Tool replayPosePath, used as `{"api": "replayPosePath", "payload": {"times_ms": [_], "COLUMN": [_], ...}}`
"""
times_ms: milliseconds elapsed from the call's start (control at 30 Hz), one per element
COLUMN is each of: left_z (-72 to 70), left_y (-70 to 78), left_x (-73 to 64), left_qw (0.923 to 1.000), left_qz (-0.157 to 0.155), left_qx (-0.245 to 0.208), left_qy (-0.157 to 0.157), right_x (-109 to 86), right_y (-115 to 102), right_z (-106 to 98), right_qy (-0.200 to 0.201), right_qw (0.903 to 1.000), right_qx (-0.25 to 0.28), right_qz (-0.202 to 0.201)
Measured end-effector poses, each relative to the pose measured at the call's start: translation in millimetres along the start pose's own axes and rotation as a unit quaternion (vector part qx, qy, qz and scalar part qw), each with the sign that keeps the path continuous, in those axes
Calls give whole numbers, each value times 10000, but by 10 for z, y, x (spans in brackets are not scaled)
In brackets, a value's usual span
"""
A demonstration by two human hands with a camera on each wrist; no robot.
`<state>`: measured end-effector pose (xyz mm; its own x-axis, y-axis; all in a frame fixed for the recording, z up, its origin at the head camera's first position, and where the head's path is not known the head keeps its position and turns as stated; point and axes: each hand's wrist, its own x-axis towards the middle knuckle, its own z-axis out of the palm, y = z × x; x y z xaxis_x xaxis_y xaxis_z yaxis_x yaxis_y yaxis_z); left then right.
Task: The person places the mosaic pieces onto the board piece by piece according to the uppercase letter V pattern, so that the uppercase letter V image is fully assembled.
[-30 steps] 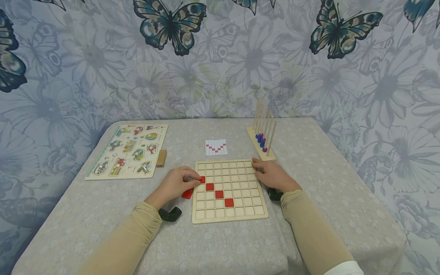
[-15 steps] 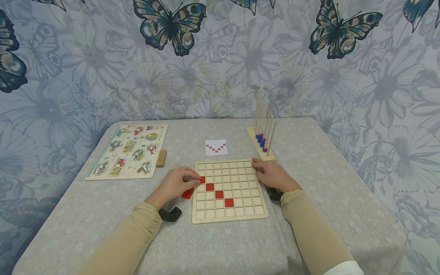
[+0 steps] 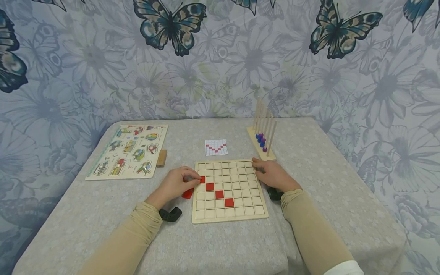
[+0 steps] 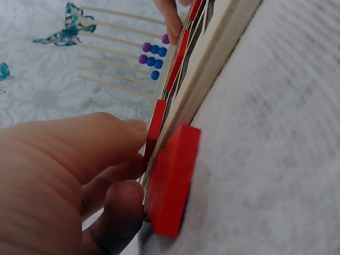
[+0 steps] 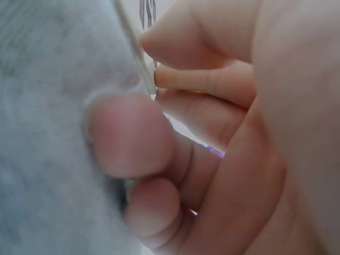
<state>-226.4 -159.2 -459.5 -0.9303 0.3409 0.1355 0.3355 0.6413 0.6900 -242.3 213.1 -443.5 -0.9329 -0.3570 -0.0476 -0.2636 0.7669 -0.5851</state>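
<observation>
A wooden grid board (image 3: 240, 220) lies flat in front of me, with several red square tiles set in a diagonal line. At its left edge, my left hand (image 3: 175, 182) has its fingertips on the uppermost red tile (image 4: 154, 127), pinching it at its cell. Loose red tiles (image 3: 187, 194) lie on the cloth just under that hand, beside the board. My right hand (image 3: 273, 173) holds the board's far right corner, with thumb and fingers at the edge. In the right wrist view, its other fingers (image 5: 133, 135) curl down near the cloth.
Behind the board lies a small pattern card (image 3: 216, 147) with a red V of squares. A peg rack (image 3: 266, 152) with blue and purple beads stands at the back right. On the left are a picture puzzle board (image 3: 127, 152) and a wooden block (image 3: 161, 158).
</observation>
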Motion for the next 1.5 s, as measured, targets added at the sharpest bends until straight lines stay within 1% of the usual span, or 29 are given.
{"api": "replayPosePath", "payload": {"times_ms": [100,300,567,700,900,967,1200,1500], "left_z": [-14,-79,-192,-247,-300,-313,-354,-366], "left_y": [5,-4,-57,-99,-159,-176,-226,-258], "left_x": [-7,-23,-14,-10,-3,-3,-8,-16], "left_qw": [10000,9998,9975,9976,9969,9965,9935,9910], "left_qz": [-39,-174,-690,-661,-612,-578,-542,-488], "left_qx": [-36,60,-13,76,110,84,-279,-324], "left_qy": [6,65,-133,-210,-491,-593,-965,-1203], "right_x": [-2,-4,-14,-19,-19,-19,-8,-7], "right_y": [9,0,-13,-22,-18,-19,-11,-10], "right_z": [-3,-6,-13,-13,-15,-15,-9,0], "right_qy": [7,16,14,10,-8,-10,6,3], "right_qw": [10000,9999,9999,10000,10000,10000,10000,10000], "right_qx": [-4,-72,-127,-69,10,11,-80,-68], "right_qz": [-40,-86,-80,-41,2,-3,7,37]}}
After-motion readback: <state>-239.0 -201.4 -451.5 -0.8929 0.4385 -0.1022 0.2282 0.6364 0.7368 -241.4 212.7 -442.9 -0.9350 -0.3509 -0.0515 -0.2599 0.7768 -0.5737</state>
